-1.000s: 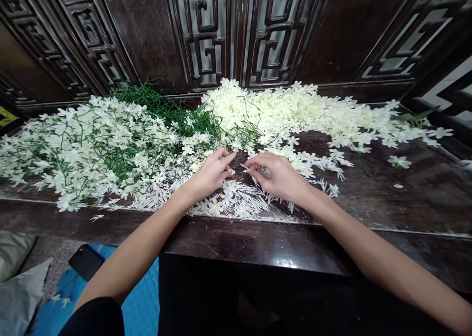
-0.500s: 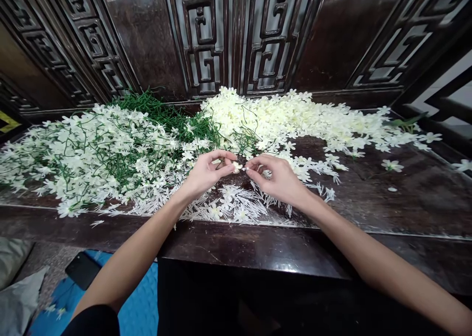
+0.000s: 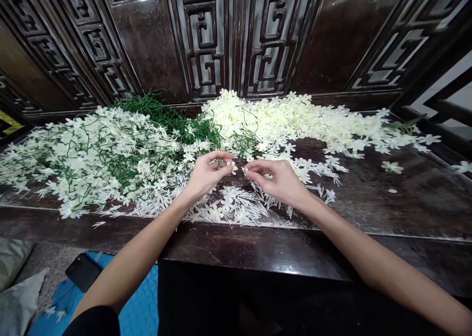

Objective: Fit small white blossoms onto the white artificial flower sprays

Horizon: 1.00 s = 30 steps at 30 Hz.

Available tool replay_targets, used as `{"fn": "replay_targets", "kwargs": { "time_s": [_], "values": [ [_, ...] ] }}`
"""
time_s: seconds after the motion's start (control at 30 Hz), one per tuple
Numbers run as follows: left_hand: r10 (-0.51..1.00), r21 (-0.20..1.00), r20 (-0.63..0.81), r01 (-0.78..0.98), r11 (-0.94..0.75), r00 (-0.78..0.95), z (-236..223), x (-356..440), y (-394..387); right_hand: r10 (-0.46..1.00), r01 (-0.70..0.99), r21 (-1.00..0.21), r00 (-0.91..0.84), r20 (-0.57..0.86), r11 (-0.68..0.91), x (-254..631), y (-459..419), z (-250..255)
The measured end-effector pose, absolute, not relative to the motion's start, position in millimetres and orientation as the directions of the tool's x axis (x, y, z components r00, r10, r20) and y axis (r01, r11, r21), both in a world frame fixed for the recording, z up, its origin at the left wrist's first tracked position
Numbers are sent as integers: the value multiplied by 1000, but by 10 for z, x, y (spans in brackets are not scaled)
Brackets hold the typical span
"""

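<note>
My left hand point(image 3: 212, 173) pinches a small cream artificial flower point(image 3: 233, 167) between thumb and forefinger. Just to its right, my right hand point(image 3: 273, 175) has its thumb and fingertips closed on a small white stamen piece point(image 3: 245, 171); a narrow gap parts the two. Below both hands lies a heap of loose white stamen pieces point(image 3: 243, 203) with a few blossoms among it. Left of my hands is a pile of white flowers on green stems point(image 3: 106, 154). Behind them spreads a pile of cream blossoms point(image 3: 265, 117).
Bare green stems point(image 3: 155, 111) are heaped at the back left against a carved wooden panel point(image 3: 236, 41). Everything lies on a dark wooden bench point(image 3: 368, 198). One flower point(image 3: 392, 167) sits apart at right. A phone point(image 3: 83, 272) rests on a blue mat point(image 3: 136, 296) below.
The flower and the white stamen piece, close together before, are now apart. My left hand has shifted slightly left with the flower; the piles look the same.
</note>
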State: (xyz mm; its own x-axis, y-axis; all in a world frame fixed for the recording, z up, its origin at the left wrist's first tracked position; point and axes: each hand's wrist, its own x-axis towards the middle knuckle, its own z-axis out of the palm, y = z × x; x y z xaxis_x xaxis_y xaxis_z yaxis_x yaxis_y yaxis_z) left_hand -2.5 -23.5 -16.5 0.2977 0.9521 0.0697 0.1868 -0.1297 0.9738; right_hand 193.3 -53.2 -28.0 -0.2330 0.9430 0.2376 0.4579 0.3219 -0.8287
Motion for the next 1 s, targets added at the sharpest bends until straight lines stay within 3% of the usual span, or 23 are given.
{"fn": "replay_targets", "kwargs": {
  "time_s": [0.13,0.3,0.57,0.7,1.0],
  "values": [
    [959,966,56,226,-122,279,-182,-31,-231,934,495,-798,-264,240,345,1926,-534,-279],
    [956,961,61,241,-134,286,-156,-9,-243,895,530,-721,-275,352,446,1920,-531,-287],
    [948,965,60,225,-136,314,-136,15,-268,900,492,-757,-299,317,430,1932,-549,-289],
    [936,964,48,231,-135,350,-134,19,-282,859,528,-678,-290,423,512,1913,-542,-289],
    [919,962,28,238,-131,392,-97,32,-305,882,478,-741,-269,387,471,1914,-561,-250]
  ]
}}
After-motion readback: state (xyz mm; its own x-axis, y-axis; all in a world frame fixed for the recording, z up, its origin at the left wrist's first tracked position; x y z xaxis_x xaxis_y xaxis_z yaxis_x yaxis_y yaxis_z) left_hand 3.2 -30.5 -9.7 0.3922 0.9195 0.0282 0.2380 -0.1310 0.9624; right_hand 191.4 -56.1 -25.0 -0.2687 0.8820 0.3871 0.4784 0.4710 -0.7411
